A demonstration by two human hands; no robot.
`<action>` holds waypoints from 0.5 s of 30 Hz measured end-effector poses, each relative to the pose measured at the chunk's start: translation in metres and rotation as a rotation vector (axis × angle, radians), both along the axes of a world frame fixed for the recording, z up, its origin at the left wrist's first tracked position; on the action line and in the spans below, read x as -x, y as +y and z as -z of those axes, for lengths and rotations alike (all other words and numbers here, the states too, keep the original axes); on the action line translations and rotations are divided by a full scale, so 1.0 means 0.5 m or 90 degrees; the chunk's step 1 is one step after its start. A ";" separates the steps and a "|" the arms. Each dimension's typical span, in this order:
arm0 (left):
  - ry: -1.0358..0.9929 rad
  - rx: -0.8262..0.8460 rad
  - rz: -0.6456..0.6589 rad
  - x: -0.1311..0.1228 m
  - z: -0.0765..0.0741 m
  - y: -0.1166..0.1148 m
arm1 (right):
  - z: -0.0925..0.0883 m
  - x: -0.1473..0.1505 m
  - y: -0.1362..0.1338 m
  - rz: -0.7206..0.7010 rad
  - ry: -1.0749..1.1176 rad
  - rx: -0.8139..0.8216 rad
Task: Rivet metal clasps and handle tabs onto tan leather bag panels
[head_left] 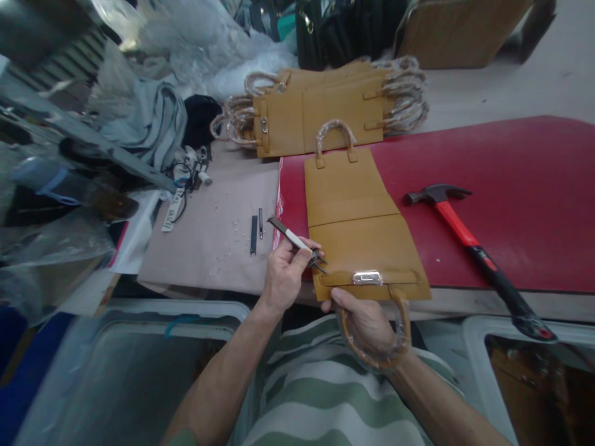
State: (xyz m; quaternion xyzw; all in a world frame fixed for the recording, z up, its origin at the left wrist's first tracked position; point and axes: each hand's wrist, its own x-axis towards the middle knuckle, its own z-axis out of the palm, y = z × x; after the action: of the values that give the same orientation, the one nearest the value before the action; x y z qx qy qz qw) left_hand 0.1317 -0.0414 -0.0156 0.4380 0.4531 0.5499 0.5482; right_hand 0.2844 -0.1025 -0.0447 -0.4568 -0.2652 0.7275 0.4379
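A flat tan leather bag panel (354, 192) lies on the red mat in front of me, with a plastic-wrapped handle at each end and a silver clasp plate (368, 277) near its close edge. My left hand (284, 272) is closed around a slim metal tool (294, 238) with a white grip, its two thin prongs beside the panel's left edge. Reaching through the near handle (403, 319), my right hand (365, 319) pinches the panel's near edge, thumb on top and fingers mostly hidden below.
A claw hammer (458, 226) with a red and black handle lies on the red mat (525, 186) to the right. Stacked tan bag panels (325, 114) sit behind. Two small dark metal bars (253, 235) lie at left. Bins (223, 308) stand below the table on both sides.
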 end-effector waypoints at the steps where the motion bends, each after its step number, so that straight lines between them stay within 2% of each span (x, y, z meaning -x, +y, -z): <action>1: -0.028 0.009 0.000 0.001 0.001 0.000 | -0.001 -0.001 0.005 0.004 0.015 -0.015; 6: -0.108 -0.009 0.007 0.008 0.011 -0.009 | -0.012 0.004 0.022 0.042 0.085 -0.029; 10: -0.031 -0.075 0.022 0.016 0.024 -0.022 | -0.010 0.005 0.022 0.037 0.095 -0.007; 15: 0.009 -0.092 0.029 0.025 0.031 -0.027 | 0.002 0.004 0.022 0.008 0.086 -0.010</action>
State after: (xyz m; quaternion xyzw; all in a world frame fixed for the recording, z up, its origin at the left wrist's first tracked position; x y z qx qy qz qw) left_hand 0.1194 -0.0548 -0.0313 0.4904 0.4057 0.5656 0.5244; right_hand 0.2825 -0.0915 -0.0455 -0.4053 -0.2379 0.7517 0.4627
